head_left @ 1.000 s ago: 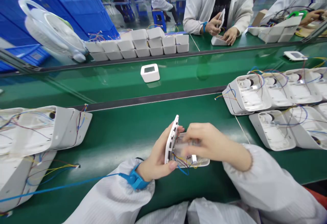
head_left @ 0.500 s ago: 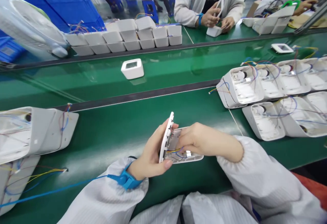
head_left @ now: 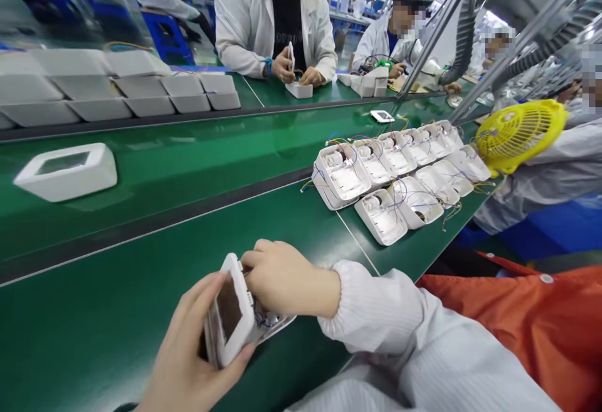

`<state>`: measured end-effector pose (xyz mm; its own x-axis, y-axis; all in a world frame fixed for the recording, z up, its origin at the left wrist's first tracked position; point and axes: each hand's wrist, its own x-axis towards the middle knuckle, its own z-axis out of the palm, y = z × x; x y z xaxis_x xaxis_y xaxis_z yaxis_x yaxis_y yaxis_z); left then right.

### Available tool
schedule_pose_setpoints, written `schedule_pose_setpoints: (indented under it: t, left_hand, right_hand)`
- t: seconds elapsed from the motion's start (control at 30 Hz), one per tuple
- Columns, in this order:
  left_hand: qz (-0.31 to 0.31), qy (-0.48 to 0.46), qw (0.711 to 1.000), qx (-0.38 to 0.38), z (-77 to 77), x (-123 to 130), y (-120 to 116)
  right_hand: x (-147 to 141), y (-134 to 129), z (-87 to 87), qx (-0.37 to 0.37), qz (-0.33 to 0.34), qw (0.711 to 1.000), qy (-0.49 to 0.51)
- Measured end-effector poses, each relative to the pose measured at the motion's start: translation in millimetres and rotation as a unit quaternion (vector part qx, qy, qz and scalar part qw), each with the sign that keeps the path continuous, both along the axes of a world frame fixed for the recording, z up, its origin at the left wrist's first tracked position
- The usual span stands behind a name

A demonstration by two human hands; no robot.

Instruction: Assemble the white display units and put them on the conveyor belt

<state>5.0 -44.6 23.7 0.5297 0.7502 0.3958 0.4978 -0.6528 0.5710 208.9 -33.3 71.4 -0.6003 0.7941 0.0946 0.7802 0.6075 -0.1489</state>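
Observation:
My left hand [head_left: 185,349] grips a white front cover [head_left: 245,327] with a dark display window, thumb along the lower edge and fingers along the top. The cover stands tilted at the open side of a white plastic housing [head_left: 278,332], close to the green bench. Inside the housing, behind the cover, my right hand [head_left: 281,279] has its fingers curled; their tips and anything in them are hidden. A few thin wires [head_left: 264,320] show just below the right hand, between cover and housing.
Rows of open white housings [head_left: 348,180] with loose wires stand to the right. A closed white unit [head_left: 70,172] lies on the green strip at left, beyond the dark rail. Stacked housings [head_left: 188,95] line the far side. A co-worker [head_left: 277,29] sits opposite; a yellow fan [head_left: 522,133] stands right.
The view has swung to the right, so the hands appear lower and further left. The cover's window side has turned into view, and the right hand remains inside the housing.

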Motion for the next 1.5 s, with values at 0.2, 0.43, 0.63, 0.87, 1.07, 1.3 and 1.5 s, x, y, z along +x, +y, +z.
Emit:
schedule_pose_setpoints:
  t: [0.2,0.43,0.63,0.87,1.07,1.3,1.5]
  left_hand:
    - [-0.084,0.094,0.990,0.064,9.1,-4.5,10.3]
    - [-0.115,0.191,0.972,0.069,6.4,-5.3,18.2]
    - [-0.108,0.210,0.971,0.037,-3.5,-7.9,17.4]
    - [-0.041,0.188,0.981,0.032,2.9,6.9,1.3]
    - [0.008,0.144,0.982,0.120,9.9,11.5,2.3]
    - [0.038,0.054,0.997,0.038,7.3,-11.3,17.7]
    - [0.074,0.021,0.994,-0.078,18.5,-20.2,20.7]
  right_hand:
    - [6.0,12.7,-6.6,-0.093,-0.025,0.994,0.047]
    - [48.0,41.0,4.9,-0.384,0.000,0.863,0.328]
    - [15.6,29.9,-9.0,-0.444,-0.150,0.734,0.492]
    - [-8.3,18.1,-11.5,-0.335,-0.171,0.762,0.527]
    - [-6.6,8.3,-2.7,-0.195,-0.217,0.844,0.450]
    - [-4.4,11.3,-3.8,-0.231,-0.228,0.860,0.394]
    - [-5.4,7.8,-7.8,-0.117,-0.131,0.887,0.427]
